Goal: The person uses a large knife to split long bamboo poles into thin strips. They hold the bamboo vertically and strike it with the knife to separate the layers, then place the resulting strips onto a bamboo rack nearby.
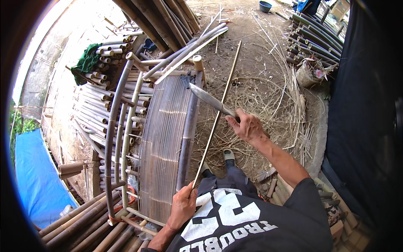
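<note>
My right hand [251,127] is closed round the handle of a long curved knife [208,99], its broad blade pointing up and to the left. The blade lies across or just above a thin bamboo strip [213,133]; whether the two touch I cannot tell. Down near my lap, my left hand [184,205] grips the lower end of that strip, which slants up and away to the right. Just left of the strip stands a bamboo bench [166,122] with a slatted seat and a pole backrest. A dark rag [187,80] hangs at its far corner.
Shavings [264,98] litter the dirt ground. Split bamboo lengths [189,52] rest across the bench's far end. Stacked poles stand behind the bench [94,101] and at the far right [312,40]. A blue tarp [40,176] lies at left, a dark bucket [265,6] far off.
</note>
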Tool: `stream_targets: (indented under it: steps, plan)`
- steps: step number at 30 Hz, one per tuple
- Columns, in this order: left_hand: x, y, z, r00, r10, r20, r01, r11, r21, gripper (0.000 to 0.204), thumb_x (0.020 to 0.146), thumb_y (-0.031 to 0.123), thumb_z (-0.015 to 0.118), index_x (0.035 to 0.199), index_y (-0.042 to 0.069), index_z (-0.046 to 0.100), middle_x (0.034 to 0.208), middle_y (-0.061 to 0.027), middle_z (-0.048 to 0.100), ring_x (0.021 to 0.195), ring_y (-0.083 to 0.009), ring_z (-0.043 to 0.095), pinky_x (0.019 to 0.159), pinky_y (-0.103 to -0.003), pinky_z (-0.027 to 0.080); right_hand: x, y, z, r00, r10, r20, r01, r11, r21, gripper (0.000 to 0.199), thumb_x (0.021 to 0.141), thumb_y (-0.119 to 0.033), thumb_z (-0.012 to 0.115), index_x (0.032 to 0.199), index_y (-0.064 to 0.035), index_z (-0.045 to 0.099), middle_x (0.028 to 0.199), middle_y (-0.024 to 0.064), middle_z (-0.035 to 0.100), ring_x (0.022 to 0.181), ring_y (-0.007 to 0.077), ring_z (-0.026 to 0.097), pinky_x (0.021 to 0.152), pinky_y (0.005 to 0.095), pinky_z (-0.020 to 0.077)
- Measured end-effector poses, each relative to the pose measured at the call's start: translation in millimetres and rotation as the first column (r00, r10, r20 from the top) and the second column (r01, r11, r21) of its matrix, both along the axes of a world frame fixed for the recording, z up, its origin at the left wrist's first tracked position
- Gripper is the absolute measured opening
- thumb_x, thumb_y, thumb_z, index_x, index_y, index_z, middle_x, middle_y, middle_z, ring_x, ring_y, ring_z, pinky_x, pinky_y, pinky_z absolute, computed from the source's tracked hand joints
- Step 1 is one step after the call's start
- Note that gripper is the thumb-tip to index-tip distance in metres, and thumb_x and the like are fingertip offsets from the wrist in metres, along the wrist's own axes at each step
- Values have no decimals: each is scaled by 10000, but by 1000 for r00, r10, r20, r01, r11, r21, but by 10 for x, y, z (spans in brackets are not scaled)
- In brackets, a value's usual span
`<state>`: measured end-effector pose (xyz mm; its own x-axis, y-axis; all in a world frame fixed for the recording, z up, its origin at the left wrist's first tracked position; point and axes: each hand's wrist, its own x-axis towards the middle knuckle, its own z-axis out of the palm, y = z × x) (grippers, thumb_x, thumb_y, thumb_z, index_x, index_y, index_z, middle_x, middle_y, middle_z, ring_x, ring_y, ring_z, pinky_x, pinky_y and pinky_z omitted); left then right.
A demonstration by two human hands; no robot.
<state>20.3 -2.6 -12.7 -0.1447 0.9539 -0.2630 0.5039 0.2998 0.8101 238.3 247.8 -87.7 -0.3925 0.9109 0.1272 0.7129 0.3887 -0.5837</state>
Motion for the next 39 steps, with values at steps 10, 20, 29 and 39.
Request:
stream_targets:
  steps: [10,20,29,39]
  plan:
    - [-156,-532,47,993,-104,-57,95,987,-129,270,882,72,601,1145,10,612,774,-188,586,700,-352,610,633,-394,479,922,923,-215,963,-249,102,254,967,-35,625,965,-667,282,765,-120,508,500,-30,404,372,68,356,298,307,319]
    - [-432,-1038,401,869,308,387,-128,896,-426,239,937,130,586,1155,62,655,764,-58,627,599,-180,529,511,-288,395,1888,1571,277,791,-610,31,604,789,114,742,912,-734,317,794,-67,620,604,51,569,555,211,588,492,394,449]
    - [66,789,304,696,242,676,-122,968,-221,361,1039,195,440,1338,3,507,588,15,475,433,-35,389,383,-188,310,-56,-271,381,955,276,-110,-227,916,330,515,979,-548,430,801,-78,544,586,64,543,444,153,540,344,328,463]
    - [95,813,322,682,233,694,-116,970,-212,359,1042,206,445,1359,51,508,582,38,437,441,-26,370,375,-188,302,-280,-524,604,920,370,-133,-296,875,383,513,956,-541,498,768,-64,504,606,81,562,524,229,627,450,390,521]
